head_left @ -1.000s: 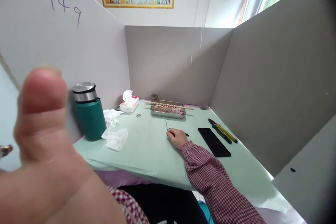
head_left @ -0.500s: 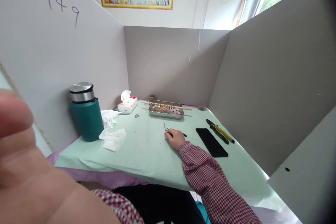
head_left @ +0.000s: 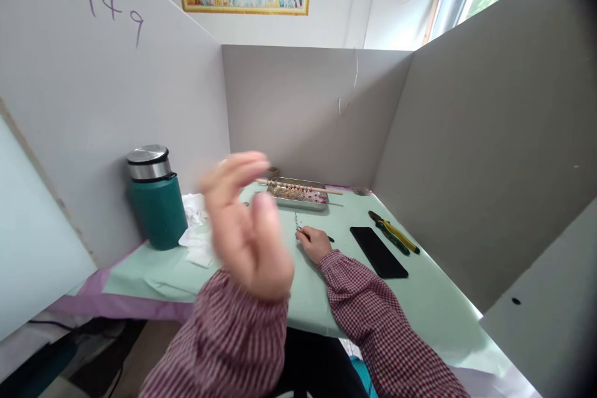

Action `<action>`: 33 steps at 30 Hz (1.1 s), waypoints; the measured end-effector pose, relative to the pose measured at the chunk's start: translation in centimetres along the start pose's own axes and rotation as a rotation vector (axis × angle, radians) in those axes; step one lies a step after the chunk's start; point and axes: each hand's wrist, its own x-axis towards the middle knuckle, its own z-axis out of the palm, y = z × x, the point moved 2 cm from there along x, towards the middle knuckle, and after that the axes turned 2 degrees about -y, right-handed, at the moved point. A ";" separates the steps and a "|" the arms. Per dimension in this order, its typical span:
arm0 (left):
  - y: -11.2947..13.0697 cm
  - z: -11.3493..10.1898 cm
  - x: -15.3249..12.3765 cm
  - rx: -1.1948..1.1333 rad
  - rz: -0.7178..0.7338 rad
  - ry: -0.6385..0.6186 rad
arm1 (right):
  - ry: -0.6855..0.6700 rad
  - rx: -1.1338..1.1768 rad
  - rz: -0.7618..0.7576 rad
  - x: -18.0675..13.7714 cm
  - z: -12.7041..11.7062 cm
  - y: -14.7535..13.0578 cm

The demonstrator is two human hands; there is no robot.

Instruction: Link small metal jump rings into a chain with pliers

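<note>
My left hand [head_left: 245,233], smeared by motion, is raised above the table with its thumb apart from the curled fingers. Nothing shows in it. My right hand [head_left: 314,244] rests on the green tabletop, its fingers closed around a slim dark tool [head_left: 331,239] whose end sticks out on the right; its exact kind cannot be made out. Just beyond those fingertips lies a thin strand of small pieces [head_left: 296,221], perhaps beads or wire. Farther back stands a metal tray [head_left: 298,204] of small red and golden beads, with a wooden stick [head_left: 333,191] laid across it.
A black phone-like slab [head_left: 379,252] and yellow-green pliers [head_left: 395,233] lie right of my right hand. On the left stand a green flask [head_left: 157,214] and crumpled tissues [head_left: 193,208]. Grey panels [head_left: 303,112] enclose the table at the back and sides.
My left hand has swung from close to the camera at the far left to above the table's middle. My right hand stays in place with the slim tool.
</note>
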 end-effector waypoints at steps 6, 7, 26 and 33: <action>-16.8 4.7 -7.3 0.220 -0.678 -0.339 | 0.037 0.078 -0.004 0.1 -0.3 -0.2; -18.8 4.8 -8.7 0.191 -0.822 -0.371 | 0.030 0.084 -0.010 0.1 -0.3 -0.2; -22.1 3.9 -11.8 -0.507 -1.237 -0.530 | -0.118 0.207 -0.021 -0.1 -0.3 -1.2; -22.7 3.9 -11.8 -0.480 -1.254 -0.394 | 0.003 0.063 0.005 0.1 -0.7 -0.5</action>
